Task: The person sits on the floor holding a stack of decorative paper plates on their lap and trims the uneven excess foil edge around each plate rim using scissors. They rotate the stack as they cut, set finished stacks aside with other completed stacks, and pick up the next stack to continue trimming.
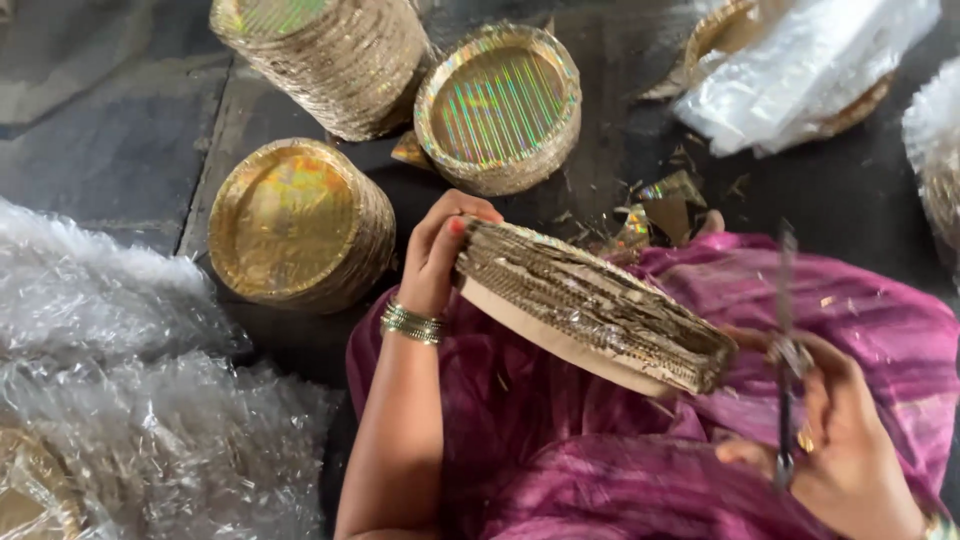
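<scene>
A stack of shiny gold paper plates [590, 305] lies on its side across my lap, its ragged rims facing up. My left hand [438, 255], with bangles at the wrist, grips the stack's left end. My right hand [850, 440] holds a pair of scissors [785, 350] upright, just to the right of the stack's right end. The blades look shut, though they are blurred.
Three more stacks of gold plates stand on the dark floor: one at the left [295, 222], one at the top [330, 55], one with striped foil [500, 105]. Clear plastic bags [120, 400] pile at the left and another plastic bundle [800, 65] at top right. Foil scraps [655, 205] litter the floor.
</scene>
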